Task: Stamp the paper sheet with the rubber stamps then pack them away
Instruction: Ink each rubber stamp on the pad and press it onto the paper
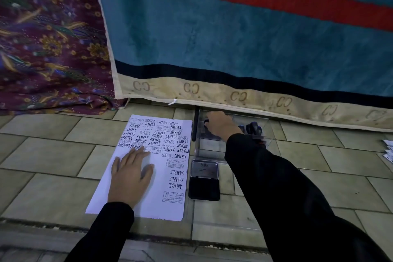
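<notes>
A white paper sheet (pixel 161 168) covered with black stamp prints lies on the tiled floor. My left hand (pixel 129 176) rests flat on it with the fingers spread. To its right lies an open ink pad (pixel 204 181), lid up and black pad near me. Behind it stands a clear plastic box (pixel 212 149) holding black-handled rubber stamps (pixel 253 128). My right hand (pixel 221 124) reaches into the box and grips the dark knob of one stamp (pixel 206 122); most of that stamp is hidden by my fingers.
A teal blanket (pixel 244 38) with a red stripe and cream hem hangs down right behind the box. Purple patterned cloth (pixel 49 38) lies at the left. A thin black rod (pixel 195 123) stands by the box's left side. White papers (pixel 388 151) show at the right edge.
</notes>
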Available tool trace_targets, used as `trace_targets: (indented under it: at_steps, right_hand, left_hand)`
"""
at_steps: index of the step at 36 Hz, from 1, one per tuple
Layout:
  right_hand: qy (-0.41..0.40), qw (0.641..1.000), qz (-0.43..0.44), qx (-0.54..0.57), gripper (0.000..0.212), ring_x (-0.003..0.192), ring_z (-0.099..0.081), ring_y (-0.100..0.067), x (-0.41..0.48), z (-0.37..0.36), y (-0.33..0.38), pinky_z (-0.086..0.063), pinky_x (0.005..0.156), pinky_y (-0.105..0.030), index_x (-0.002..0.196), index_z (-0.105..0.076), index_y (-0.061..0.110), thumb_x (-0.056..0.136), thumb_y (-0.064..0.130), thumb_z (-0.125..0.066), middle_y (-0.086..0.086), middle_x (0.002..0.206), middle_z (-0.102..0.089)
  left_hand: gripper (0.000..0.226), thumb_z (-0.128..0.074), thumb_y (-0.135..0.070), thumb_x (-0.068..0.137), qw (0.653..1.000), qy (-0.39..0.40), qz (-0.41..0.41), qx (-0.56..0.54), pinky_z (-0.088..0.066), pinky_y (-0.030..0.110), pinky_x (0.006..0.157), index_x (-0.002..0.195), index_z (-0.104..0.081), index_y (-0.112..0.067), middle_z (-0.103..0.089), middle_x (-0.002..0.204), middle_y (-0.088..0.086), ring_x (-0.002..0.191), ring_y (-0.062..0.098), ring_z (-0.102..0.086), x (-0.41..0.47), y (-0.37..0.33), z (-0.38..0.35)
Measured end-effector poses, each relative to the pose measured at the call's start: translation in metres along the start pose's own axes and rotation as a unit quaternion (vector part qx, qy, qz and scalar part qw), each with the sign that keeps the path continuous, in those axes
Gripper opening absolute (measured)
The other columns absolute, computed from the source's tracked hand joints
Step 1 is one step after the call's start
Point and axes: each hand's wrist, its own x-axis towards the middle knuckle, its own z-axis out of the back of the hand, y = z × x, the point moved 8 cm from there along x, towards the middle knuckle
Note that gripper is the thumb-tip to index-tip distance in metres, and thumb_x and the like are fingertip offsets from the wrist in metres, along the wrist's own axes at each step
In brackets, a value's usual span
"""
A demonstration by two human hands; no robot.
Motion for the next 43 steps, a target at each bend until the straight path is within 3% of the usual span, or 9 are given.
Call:
trace_targets:
  at_steps: [7, 14, 17, 22, 27, 30, 35, 38, 43]
  right_hand:
    - [-0.053, 0.993, -0.012, 0.108, 0.011, 0.093, -0.062, -0.034, 0.007, 0.010, -0.004, -0.054, 0.080, -0.039, 0.094, -0.065, 0.000, 0.085, 0.005, -0.061, -0.018, 0.104, -0.062]
    - [-0.089, 0.966, -0.001, 0.242, 0.010, 0.080, -0.062, -0.027, 0.000, 0.014, -0.019, -0.054, 0.070, -0.036, 0.084, -0.059, 0.012, 0.082, 0.004, -0.066, -0.008, 0.090, -0.061]
    - [-0.133, 0.940, -0.017, 0.313, 0.020, 0.090, -0.064, -0.027, -0.009, 0.018, -0.029, -0.056, 0.081, -0.040, 0.100, -0.060, 0.013, 0.082, 0.007, -0.066, -0.012, 0.104, -0.064]
    - [-0.208, 0.918, -0.008, 0.338, 0.028, 0.094, -0.061, -0.014, -0.039, 0.040, -0.036, -0.047, 0.081, -0.018, 0.112, -0.062, 0.010, 0.085, 0.013, -0.065, -0.007, 0.111, -0.064]
    - [-0.190, 0.903, 0.019, 0.384, 0.025, 0.089, -0.064, -0.008, -0.083, 0.050, -0.033, -0.053, 0.084, -0.018, 0.110, -0.061, 0.015, 0.085, 0.014, -0.066, 0.001, 0.101, -0.065]
    - [-0.164, 0.913, 0.037, 0.372, 0.029, 0.085, -0.065, -0.004, -0.111, 0.044, -0.027, -0.053, 0.077, -0.010, 0.113, -0.060, 0.017, 0.085, 0.017, -0.066, 0.002, 0.098, -0.066]
    - [-0.131, 0.926, 0.066, 0.349, 0.029, 0.079, -0.064, 0.001, -0.149, 0.017, -0.015, -0.053, 0.078, -0.011, 0.111, -0.064, 0.018, 0.083, 0.015, -0.068, 0.004, 0.096, -0.066]
    - [-0.122, 0.934, 0.100, 0.321, 0.029, 0.081, -0.062, 0.000, -0.163, 0.003, -0.005, -0.048, 0.081, -0.005, 0.110, -0.066, 0.013, 0.082, 0.014, -0.069, 0.001, 0.101, -0.064]
    - [-0.128, 0.938, 0.138, 0.292, 0.026, 0.084, -0.065, -0.012, -0.176, -0.009, 0.005, -0.054, 0.083, -0.028, 0.107, -0.066, 0.014, 0.081, 0.017, -0.069, 0.000, 0.100, -0.066]
  left_hand:
    - [0.052, -0.028, -0.050, 0.085, 1.000, 0.007, 0.001, -0.012, -0.008, 0.041, 0.116, 0.127, -0.052, -0.029, -0.043, 0.145, -0.011, 0.139, 0.009, -0.029, 0.001, 0.001, 0.001]
    - [0.031, -0.052, -0.019, 0.092, 0.993, -0.009, 0.023, -0.117, -0.004, 0.033, 0.115, 0.119, -0.056, -0.034, -0.045, 0.139, -0.019, 0.134, 0.001, -0.031, 0.004, 0.005, 0.009]
    - [0.032, -0.052, -0.015, 0.091, 0.984, -0.016, 0.038, -0.171, -0.003, 0.028, 0.113, 0.116, -0.058, -0.035, -0.044, 0.133, -0.024, 0.132, 0.000, -0.034, 0.003, 0.005, 0.014]
    - [0.042, -0.048, -0.004, 0.091, 0.963, 0.011, 0.076, -0.259, -0.001, 0.020, 0.111, 0.110, -0.057, -0.040, -0.048, 0.131, -0.022, 0.128, 0.000, -0.036, 0.006, 0.007, 0.016]
    - [0.038, -0.048, -0.016, 0.093, 0.912, 0.044, 0.139, -0.383, -0.010, 0.041, 0.119, 0.113, -0.061, -0.046, -0.047, 0.136, -0.027, 0.142, 0.013, -0.019, 0.004, 0.023, 0.008]
    - [0.033, -0.050, -0.011, 0.094, 0.893, 0.005, 0.132, -0.430, -0.025, 0.029, 0.110, 0.110, -0.063, -0.036, -0.048, 0.138, -0.019, 0.135, 0.007, -0.034, 0.002, 0.012, 0.022]
    - [0.029, -0.056, -0.005, 0.091, 0.931, -0.074, 0.057, -0.352, -0.028, 0.024, 0.105, 0.105, -0.063, -0.029, -0.052, 0.134, -0.012, 0.128, 0.004, -0.041, -0.002, -0.009, 0.041]
    - [0.025, -0.061, -0.013, 0.089, 0.958, -0.070, -0.011, -0.276, -0.030, 0.021, 0.104, 0.105, -0.062, -0.031, -0.054, 0.131, -0.014, 0.127, 0.007, -0.042, -0.004, -0.027, 0.041]
    - [0.045, -0.053, -0.065, 0.079, 0.970, 0.058, -0.120, -0.204, -0.025, 0.033, 0.110, 0.117, -0.056, -0.041, -0.044, 0.137, -0.026, 0.132, 0.000, -0.033, -0.017, -0.071, 0.012]
